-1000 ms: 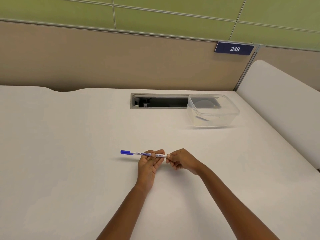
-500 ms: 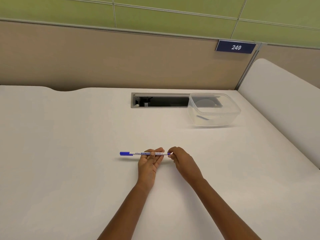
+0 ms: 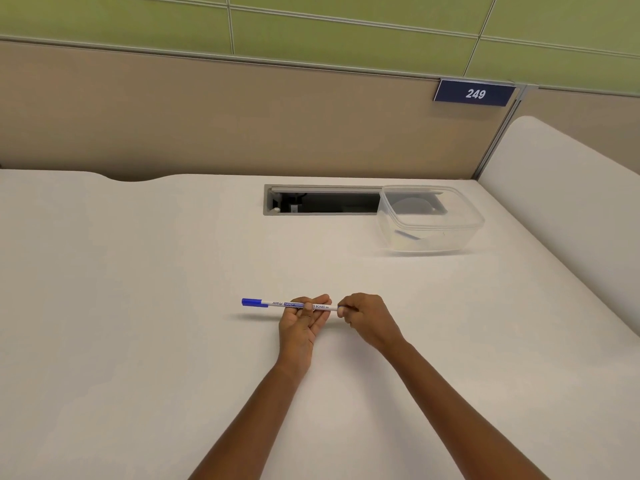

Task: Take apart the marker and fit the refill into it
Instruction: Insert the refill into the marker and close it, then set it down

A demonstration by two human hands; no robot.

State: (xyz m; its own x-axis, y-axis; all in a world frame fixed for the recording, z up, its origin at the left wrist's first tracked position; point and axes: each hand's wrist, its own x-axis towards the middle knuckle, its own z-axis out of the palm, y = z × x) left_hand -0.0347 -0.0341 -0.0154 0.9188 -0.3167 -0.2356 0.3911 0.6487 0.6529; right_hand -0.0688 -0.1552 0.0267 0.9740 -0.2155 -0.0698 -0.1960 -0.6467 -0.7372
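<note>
- Here, above a white tabletop (image 3: pixel 138 341), a person's left hand (image 3: pixel 300 323) cradles a slim white marker (image 3: pixel 294 304) at mid-barrel, thumb on top and fingers curled beneath, the grip clenched on the printed label.
- Just beside it, the right hand (image 3: pixel 365 318) pinches the marker's plain tail end between fingertips, so both hands hold the same thing; the marker lies level, clear of the tabletop, its shadow falling below.
- The blue cap (image 3: pixel 254 302) juts free to the left, untouched.
- Judging by its size, the marker should be light and stiff, its smooth plastic barrel prone to slip under a twist; a firm hold at mid-barrel with a pinch at the tail plug looks the sensible way to pull it apart.
- Whether the tail plug has started to loosen cannot be told: the right fingers cover that joint.
- The label is partly masked by the left thumb.
- Farther back, well apart from the hands, a clear plastic box (image 3: pixel 431 220) sits at the edge of a cable slot (image 3: pixel 322 199); a thin dark stick lies inside, possibly the refill, but too faint to confirm.
- A number plate (image 3: pixel 474 94) hangs on the partition behind.
</note>
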